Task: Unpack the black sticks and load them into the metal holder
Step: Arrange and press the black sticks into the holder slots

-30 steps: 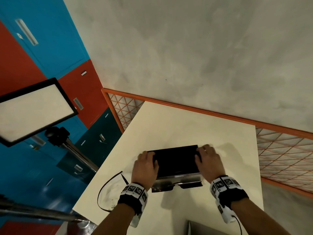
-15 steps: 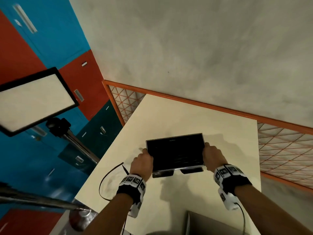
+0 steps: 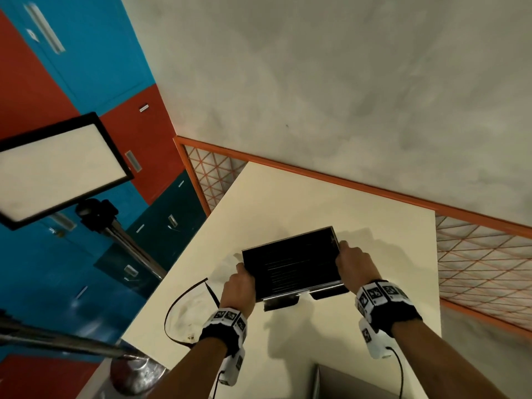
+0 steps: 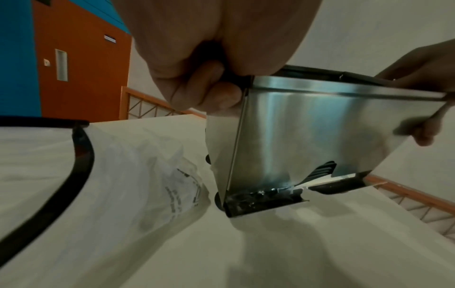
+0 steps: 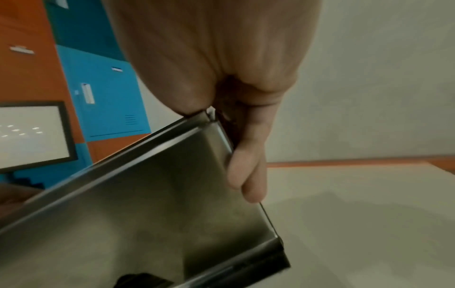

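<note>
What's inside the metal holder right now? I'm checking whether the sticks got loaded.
Black sticks fill the open top of the metal holder, gripped by the left hand and right hand. Its steel walls hide how deep they go.

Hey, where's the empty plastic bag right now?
In the head view the plastic bag lies on the table near its left edge, just left of the left hand gripping the metal holder.

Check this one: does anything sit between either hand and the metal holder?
Nothing visible does. The left hand grips the metal holder at one end and the right hand grips the other, fingers directly on the metal. The black sticks already fill its open top. The empty plastic bag lies aside on the table.
</note>
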Action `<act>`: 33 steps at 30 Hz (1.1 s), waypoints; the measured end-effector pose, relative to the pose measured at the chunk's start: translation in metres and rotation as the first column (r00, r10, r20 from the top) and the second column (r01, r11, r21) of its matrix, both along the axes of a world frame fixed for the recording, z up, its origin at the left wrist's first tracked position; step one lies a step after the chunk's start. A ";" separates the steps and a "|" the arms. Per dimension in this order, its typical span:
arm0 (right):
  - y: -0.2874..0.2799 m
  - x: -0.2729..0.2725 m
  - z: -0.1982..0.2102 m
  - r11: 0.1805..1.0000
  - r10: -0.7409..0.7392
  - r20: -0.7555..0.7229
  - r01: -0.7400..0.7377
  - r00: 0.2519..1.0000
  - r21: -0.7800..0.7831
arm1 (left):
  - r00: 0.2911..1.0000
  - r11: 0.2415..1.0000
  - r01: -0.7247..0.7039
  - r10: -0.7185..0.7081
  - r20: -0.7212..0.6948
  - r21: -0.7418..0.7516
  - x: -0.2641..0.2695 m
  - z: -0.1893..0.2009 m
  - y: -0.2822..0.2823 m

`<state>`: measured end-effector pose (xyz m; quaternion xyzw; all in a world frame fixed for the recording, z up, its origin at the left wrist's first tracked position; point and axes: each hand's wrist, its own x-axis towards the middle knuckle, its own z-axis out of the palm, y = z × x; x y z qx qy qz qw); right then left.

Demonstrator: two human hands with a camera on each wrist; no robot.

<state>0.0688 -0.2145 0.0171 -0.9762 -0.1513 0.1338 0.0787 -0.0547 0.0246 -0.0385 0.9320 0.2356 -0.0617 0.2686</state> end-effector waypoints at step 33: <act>0.030 0.014 -0.065 0.760 -0.425 -0.396 0.559 0.814 0.333 | 0.985 0.974 0.129 -0.104 -0.137 0.188 0.016 -0.002 -0.030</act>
